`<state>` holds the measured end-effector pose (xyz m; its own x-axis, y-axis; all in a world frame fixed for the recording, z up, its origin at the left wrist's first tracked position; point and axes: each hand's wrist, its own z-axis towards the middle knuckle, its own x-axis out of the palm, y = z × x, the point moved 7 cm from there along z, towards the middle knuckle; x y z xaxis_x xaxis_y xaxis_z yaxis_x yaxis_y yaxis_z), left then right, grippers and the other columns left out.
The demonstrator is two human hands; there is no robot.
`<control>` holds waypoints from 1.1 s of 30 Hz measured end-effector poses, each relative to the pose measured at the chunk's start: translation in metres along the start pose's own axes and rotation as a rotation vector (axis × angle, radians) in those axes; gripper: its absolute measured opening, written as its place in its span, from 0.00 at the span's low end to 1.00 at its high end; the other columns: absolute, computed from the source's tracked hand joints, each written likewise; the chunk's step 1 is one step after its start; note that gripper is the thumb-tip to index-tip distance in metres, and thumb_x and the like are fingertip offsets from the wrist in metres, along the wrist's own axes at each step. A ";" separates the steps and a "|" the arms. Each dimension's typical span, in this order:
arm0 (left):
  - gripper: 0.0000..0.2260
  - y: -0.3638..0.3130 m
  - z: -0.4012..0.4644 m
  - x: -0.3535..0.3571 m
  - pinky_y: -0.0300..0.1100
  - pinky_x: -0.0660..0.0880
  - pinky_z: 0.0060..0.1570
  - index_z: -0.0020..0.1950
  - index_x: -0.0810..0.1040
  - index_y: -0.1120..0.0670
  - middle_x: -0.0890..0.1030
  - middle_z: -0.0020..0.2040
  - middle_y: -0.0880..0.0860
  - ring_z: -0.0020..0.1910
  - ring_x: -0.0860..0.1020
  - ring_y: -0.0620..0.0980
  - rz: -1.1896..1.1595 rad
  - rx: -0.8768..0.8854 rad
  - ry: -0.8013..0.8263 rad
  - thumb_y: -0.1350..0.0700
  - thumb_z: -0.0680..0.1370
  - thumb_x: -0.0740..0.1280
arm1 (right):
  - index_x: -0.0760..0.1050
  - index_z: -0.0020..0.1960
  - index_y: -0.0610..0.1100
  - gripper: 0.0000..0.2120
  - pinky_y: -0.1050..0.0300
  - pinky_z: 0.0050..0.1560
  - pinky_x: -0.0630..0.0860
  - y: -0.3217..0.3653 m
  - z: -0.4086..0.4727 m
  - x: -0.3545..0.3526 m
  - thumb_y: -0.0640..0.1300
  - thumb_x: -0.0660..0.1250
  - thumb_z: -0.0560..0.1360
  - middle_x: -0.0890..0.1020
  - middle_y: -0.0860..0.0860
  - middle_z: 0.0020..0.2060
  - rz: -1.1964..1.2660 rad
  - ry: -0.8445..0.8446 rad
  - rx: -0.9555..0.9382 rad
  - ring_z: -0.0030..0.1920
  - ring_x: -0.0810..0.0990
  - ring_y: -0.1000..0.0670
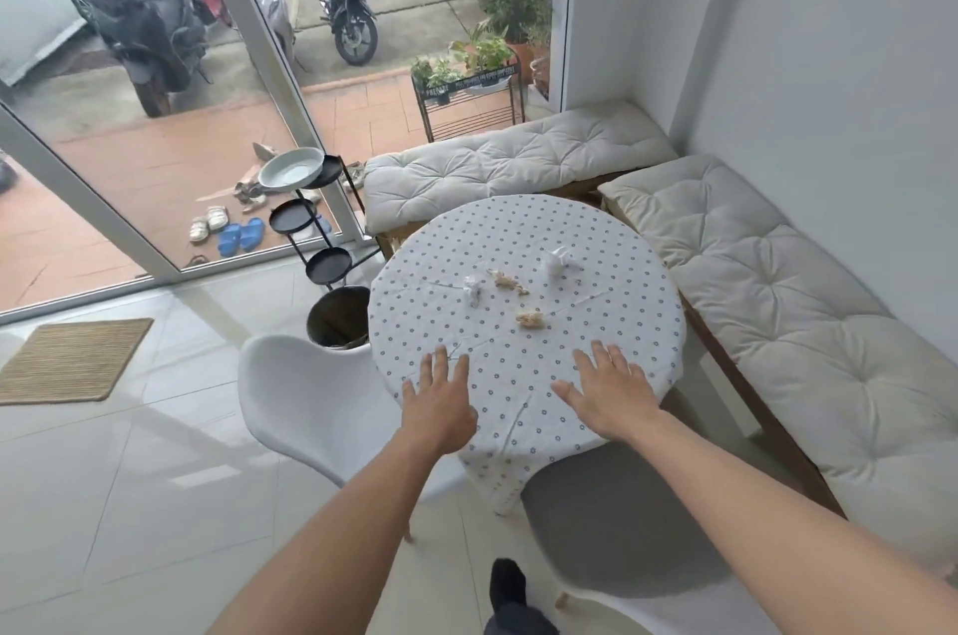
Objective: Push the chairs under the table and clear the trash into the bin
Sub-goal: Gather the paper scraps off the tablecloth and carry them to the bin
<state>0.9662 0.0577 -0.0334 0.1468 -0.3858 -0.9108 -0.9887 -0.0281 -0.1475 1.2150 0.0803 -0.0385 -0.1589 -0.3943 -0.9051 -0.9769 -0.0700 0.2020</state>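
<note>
A round table (pixel 611 323) under a dotted white cloth holds several scraps of trash: a crumpled white tissue (pixel 559 262), another white scrap (pixel 474 289), a brown scrap (pixel 507 281) and a second brown scrap (pixel 530 319). My left hand (pixel 438 403) and my right hand (pixel 609 393) hover open, palms down, over the table's near edge, holding nothing. One white chair (pixel 306 401) stands pulled out at the table's left. Another chair with a grey seat pad (pixel 617 525) stands pulled out in front of me. A dark bin (pixel 337 315) sits on the floor left of the table.
Cushioned benches (pixel 777 302) line the wall behind and to the right of the table. A black three-tier stand (pixel 306 219) with a pale bowl is beside the bin. A woven doormat (pixel 72 359) lies by the glass door. My dark-socked foot (pixel 508 582) is below.
</note>
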 end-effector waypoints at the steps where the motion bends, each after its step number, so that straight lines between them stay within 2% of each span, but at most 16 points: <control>1: 0.35 0.003 0.016 -0.003 0.67 0.50 0.78 0.84 0.42 0.50 0.37 0.84 0.58 0.83 0.39 0.61 0.005 0.010 0.001 0.52 0.83 0.60 | 0.50 0.82 0.47 0.38 0.35 0.78 0.50 0.005 0.016 0.001 0.70 0.46 0.80 0.48 0.43 0.83 0.006 0.004 0.001 0.82 0.44 0.40; 9: 0.35 0.022 0.165 -0.016 0.65 0.51 0.79 0.84 0.42 0.50 0.37 0.84 0.58 0.83 0.39 0.61 0.010 0.065 0.050 0.53 0.83 0.61 | 0.49 0.82 0.47 0.35 0.36 0.77 0.55 0.031 0.148 0.018 0.65 0.51 0.82 0.50 0.43 0.82 0.034 0.063 -0.007 0.81 0.48 0.40; 14: 0.36 0.016 0.243 -0.012 0.63 0.55 0.78 0.84 0.43 0.51 0.39 0.84 0.58 0.83 0.42 0.62 0.016 0.121 0.074 0.55 0.82 0.62 | 0.55 0.80 0.48 0.29 0.37 0.73 0.64 0.035 0.204 0.030 0.56 0.58 0.83 0.53 0.42 0.81 0.015 0.067 -0.040 0.78 0.58 0.39; 17: 0.35 0.005 0.279 -0.005 0.62 0.55 0.79 0.84 0.45 0.50 0.39 0.85 0.58 0.83 0.42 0.62 0.016 0.184 0.087 0.59 0.82 0.61 | 0.61 0.77 0.48 0.25 0.41 0.68 0.69 0.035 0.226 0.036 0.47 0.61 0.82 0.59 0.42 0.79 -0.026 0.040 -0.079 0.72 0.66 0.38; 20: 0.31 0.001 0.299 0.000 0.61 0.61 0.77 0.83 0.54 0.52 0.45 0.85 0.57 0.83 0.45 0.61 -0.046 0.235 0.068 0.68 0.81 0.58 | 0.72 0.67 0.46 0.18 0.49 0.58 0.74 0.032 0.236 0.039 0.36 0.64 0.78 0.71 0.45 0.70 -0.013 -0.029 -0.120 0.64 0.72 0.43; 23: 0.18 0.007 0.304 0.000 0.57 0.72 0.70 0.70 0.71 0.60 0.62 0.82 0.57 0.82 0.55 0.60 -0.131 0.265 -0.010 0.71 0.82 0.55 | 0.76 0.59 0.43 0.13 0.56 0.44 0.74 0.024 0.237 0.037 0.32 0.63 0.76 0.76 0.48 0.59 0.013 -0.083 -0.151 0.57 0.74 0.46; 25: 0.11 0.013 0.307 -0.003 0.59 0.76 0.63 0.58 0.76 0.63 0.76 0.69 0.59 0.75 0.68 0.62 -0.155 0.294 -0.057 0.70 0.82 0.56 | 0.77 0.56 0.42 0.13 0.57 0.39 0.72 0.014 0.236 0.032 0.31 0.63 0.76 0.77 0.49 0.53 0.029 -0.132 -0.134 0.54 0.75 0.46; 27: 0.08 0.018 0.311 -0.009 0.59 0.77 0.51 0.47 0.76 0.64 0.79 0.53 0.59 0.61 0.75 0.64 -0.207 0.291 -0.086 0.72 0.78 0.59 | 0.78 0.56 0.42 0.14 0.57 0.38 0.75 0.000 0.236 0.022 0.29 0.64 0.75 0.77 0.49 0.51 0.041 -0.187 -0.088 0.52 0.75 0.47; 28: 0.08 0.019 0.315 -0.013 0.59 0.77 0.49 0.48 0.77 0.64 0.80 0.51 0.59 0.57 0.76 0.63 -0.198 0.297 -0.102 0.72 0.77 0.60 | 0.78 0.56 0.42 0.13 0.56 0.39 0.76 -0.006 0.237 0.016 0.30 0.65 0.75 0.78 0.49 0.51 0.041 -0.214 -0.068 0.51 0.75 0.48; 29: 0.10 0.018 0.318 -0.017 0.58 0.78 0.50 0.52 0.80 0.64 0.81 0.55 0.59 0.57 0.76 0.62 -0.179 0.314 -0.125 0.73 0.77 0.61 | 0.79 0.56 0.43 0.12 0.56 0.40 0.77 -0.012 0.239 0.009 0.31 0.66 0.75 0.78 0.49 0.50 0.041 -0.237 -0.054 0.51 0.75 0.48; 31: 0.16 0.013 0.323 -0.026 0.57 0.78 0.52 0.62 0.79 0.64 0.80 0.63 0.59 0.59 0.74 0.61 -0.187 0.339 -0.186 0.74 0.78 0.61 | 0.79 0.56 0.43 0.11 0.54 0.41 0.77 -0.019 0.244 -0.001 0.33 0.66 0.76 0.79 0.49 0.49 0.032 -0.264 -0.038 0.51 0.75 0.47; 33: 0.18 0.002 0.326 -0.031 0.57 0.78 0.55 0.67 0.79 0.62 0.78 0.68 0.60 0.63 0.73 0.60 -0.214 0.379 -0.221 0.73 0.79 0.61 | 0.80 0.55 0.43 0.09 0.54 0.40 0.76 -0.024 0.248 -0.008 0.34 0.67 0.77 0.79 0.49 0.48 0.023 -0.293 -0.031 0.49 0.76 0.46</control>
<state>0.9700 0.3704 -0.1310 0.3897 -0.2017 -0.8986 -0.8606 0.2678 -0.4333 1.2038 0.3127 -0.1286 -0.2200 -0.1147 -0.9687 -0.9684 -0.0936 0.2311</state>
